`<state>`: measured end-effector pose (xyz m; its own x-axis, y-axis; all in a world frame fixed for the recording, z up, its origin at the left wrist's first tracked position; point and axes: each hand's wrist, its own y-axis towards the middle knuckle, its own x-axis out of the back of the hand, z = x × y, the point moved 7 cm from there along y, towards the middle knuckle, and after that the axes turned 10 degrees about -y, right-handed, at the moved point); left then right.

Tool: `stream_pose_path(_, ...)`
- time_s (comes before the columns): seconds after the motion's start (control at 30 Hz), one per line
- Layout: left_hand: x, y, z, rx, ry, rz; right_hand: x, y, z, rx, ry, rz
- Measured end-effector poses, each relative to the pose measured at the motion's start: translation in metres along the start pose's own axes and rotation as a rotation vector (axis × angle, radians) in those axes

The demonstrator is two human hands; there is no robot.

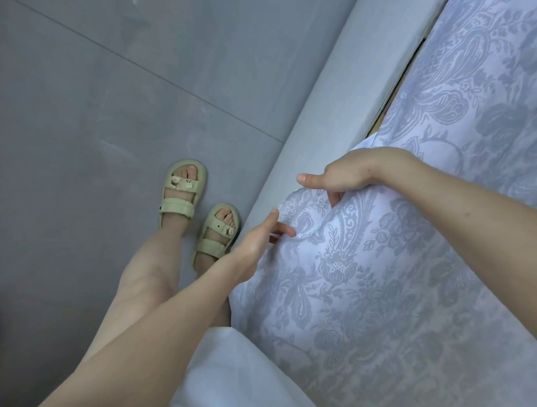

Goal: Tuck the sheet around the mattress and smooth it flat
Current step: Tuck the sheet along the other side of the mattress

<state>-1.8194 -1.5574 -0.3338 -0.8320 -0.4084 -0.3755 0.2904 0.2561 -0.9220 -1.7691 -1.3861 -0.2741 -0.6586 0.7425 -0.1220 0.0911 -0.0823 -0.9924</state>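
Note:
A white sheet with a grey floral pattern (366, 270) covers the mattress on the right and hangs loose over its near edge. My right hand (343, 176) grips a lifted fold of the sheet's edge, fingers curled under the cloth and thumb sticking out to the left. My left hand (259, 237) pinches the hanging edge lower down, between thumb and fingers. Further up, the sheet lies along the mattress side, with a dark gap (401, 76) between mattress and frame.
A pale grey padded bed frame (344, 92) runs diagonally beside the mattress. My two feet in pale green sandals (198, 206) stand on the grey tiled floor (95, 101) close to the frame. A white garment (236, 373) covers my lap.

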Motion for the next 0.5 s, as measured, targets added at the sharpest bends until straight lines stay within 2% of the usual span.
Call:
stream_pose_path(0.1,-0.01,-0.007,-0.002,-0.027,-0.094,0.002,0.0,-0.002,0.0,-0.002,-0.024,-0.013)
stream_pose_path(0.3,-0.046,-0.018,-0.017,-0.142,-0.25,0.116,0.002,-0.006,-0.002,-0.001,-0.1,-0.098)
stream_pose_path(0.4,-0.049,-0.012,-0.023,-0.073,-0.273,0.102,0.0,-0.013,-0.005,0.016,-0.116,-0.114)
stream_pose_path(0.5,-0.07,-0.012,-0.023,0.018,-0.267,0.244,0.0,-0.02,-0.008,0.025,-0.129,-0.154)
